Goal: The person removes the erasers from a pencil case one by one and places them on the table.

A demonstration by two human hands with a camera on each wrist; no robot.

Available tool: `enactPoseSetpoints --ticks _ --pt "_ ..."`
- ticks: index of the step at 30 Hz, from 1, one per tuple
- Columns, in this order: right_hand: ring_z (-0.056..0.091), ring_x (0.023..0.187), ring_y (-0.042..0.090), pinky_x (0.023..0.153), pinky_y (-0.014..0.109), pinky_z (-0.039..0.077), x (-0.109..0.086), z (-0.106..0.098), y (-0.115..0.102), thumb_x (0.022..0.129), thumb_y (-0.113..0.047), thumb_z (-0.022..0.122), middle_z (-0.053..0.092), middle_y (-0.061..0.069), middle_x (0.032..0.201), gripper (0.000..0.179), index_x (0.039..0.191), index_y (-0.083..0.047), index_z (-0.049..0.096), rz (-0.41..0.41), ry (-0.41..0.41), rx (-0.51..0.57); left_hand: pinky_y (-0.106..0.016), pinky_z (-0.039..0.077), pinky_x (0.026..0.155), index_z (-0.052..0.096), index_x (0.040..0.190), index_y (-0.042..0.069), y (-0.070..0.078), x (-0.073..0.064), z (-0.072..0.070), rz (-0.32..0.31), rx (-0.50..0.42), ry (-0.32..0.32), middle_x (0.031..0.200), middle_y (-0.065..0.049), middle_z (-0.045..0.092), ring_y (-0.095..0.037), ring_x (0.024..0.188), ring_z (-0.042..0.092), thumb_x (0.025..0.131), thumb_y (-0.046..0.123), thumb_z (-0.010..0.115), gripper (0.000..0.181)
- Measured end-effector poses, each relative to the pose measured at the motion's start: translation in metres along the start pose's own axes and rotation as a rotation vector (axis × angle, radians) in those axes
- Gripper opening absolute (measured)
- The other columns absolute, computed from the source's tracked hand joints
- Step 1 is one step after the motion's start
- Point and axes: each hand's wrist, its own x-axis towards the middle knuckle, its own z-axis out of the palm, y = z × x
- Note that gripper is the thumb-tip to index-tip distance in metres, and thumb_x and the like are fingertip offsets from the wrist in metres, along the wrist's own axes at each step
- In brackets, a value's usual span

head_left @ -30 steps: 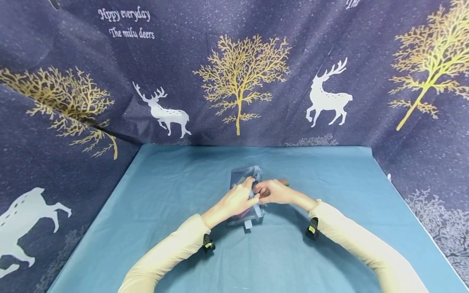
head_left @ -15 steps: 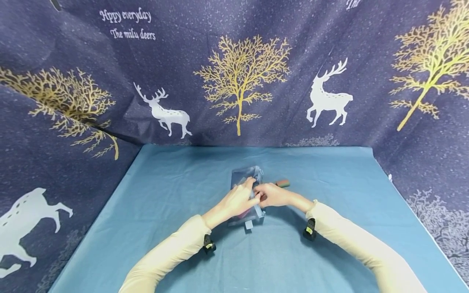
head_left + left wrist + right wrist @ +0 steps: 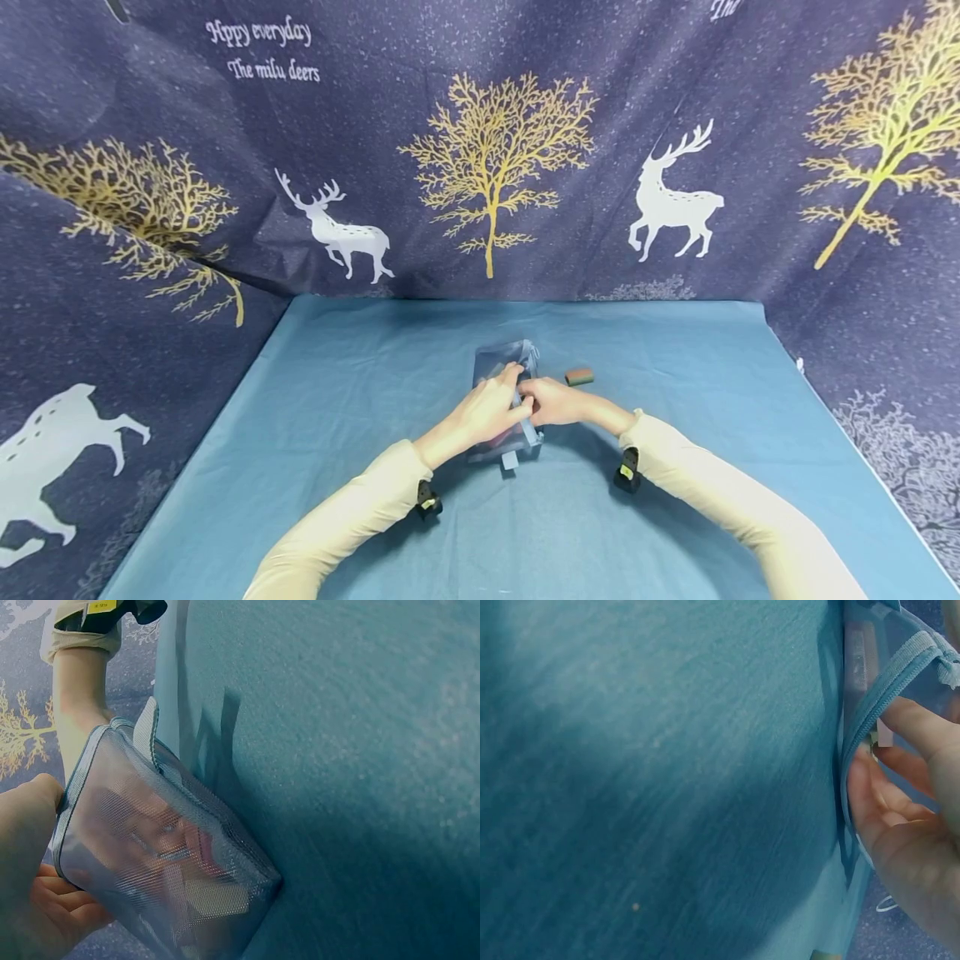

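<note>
A blue-grey mesh zipper pouch (image 3: 491,358) stands on the blue cloth at the table's middle. My left hand (image 3: 483,410) grips its edge; in the left wrist view the thumb and fingers (image 3: 71,906) lie on opposite faces of the mesh. The right hand (image 3: 555,402) reaches in through the opening, its fingers bent past the zipper (image 3: 889,686). Close to those fingertips sits a small green and white piece (image 3: 883,735); I cannot tell whether they pinch it. Through the mesh show a pink thing (image 3: 204,851) and a pale flat piece (image 3: 217,897).
Just beyond the right hand a short brown and green roll (image 3: 579,377) lies on the cloth (image 3: 660,350). A pale tag (image 3: 510,460) sticks out at the pouch's near end. Behind the table hangs a dark backdrop (image 3: 555,42) printed with deer and trees.
My right hand has moved slightly left and turned over at the pouch opening, uncovering the roll behind it. The left hand and the pouch have stayed almost in place.
</note>
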Motion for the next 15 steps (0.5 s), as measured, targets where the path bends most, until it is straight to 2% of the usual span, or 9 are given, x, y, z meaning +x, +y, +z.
enactPoseSetpoints --ticks 3,6,10,15 --pt "0.034 0.057 0.004 0.055 0.018 0.033 0.0013 0.0024 0.0006 0.074 0.003 0.054 0.04 -0.005 0.068 0.017 0.08 -0.01 0.046 -0.016 0.007 0.007 -0.033 0.05 0.065 0.037 0.136 -0.001 -0.001 0.0004 0.0016 0.003 0.002 0.003 0.141 -0.024 0.037 -0.005 0.032 0.032 0.091 0.035 0.044 0.058" --pt "0.031 0.056 0.004 0.056 0.018 0.031 0.0026 0.0047 0.0016 0.08 0.002 0.052 0.037 -0.006 0.068 0.013 0.079 -0.009 0.045 -0.046 0.014 0.024 -0.02 0.036 0.044 0.038 0.135 -0.002 -0.0017 0.0008 0.0035 0.011 -0.007 0.007 0.141 -0.024 0.037 -0.004 0.032 0.029 0.091 0.035 0.045 0.058" --pt "0.03 0.055 0.003 0.056 0.018 0.031 0.0045 0.0068 0.0034 0.084 0.002 0.048 0.036 -0.005 0.069 0.014 0.077 -0.009 0.043 -0.071 0.025 0.041 -0.014 0.026 0.034 0.038 0.135 -0.003 -0.0021 0.0012 0.0048 0.027 -0.022 0.013 0.141 -0.024 0.038 -0.003 0.032 0.029 0.092 0.034 0.045 0.058" --pt "0.03 0.055 0.002 0.056 0.018 0.032 0.0068 0.0085 0.0064 0.085 0.002 0.047 0.037 -0.005 0.068 0.017 0.074 -0.01 0.042 -0.092 0.059 0.007 -0.013 0.027 0.035 0.038 0.134 -0.004 -0.0024 0.0014 0.0042 0.045 -0.018 0.019 0.139 -0.021 0.041 -0.003 0.035 0.033 0.092 0.032 0.046 0.056"
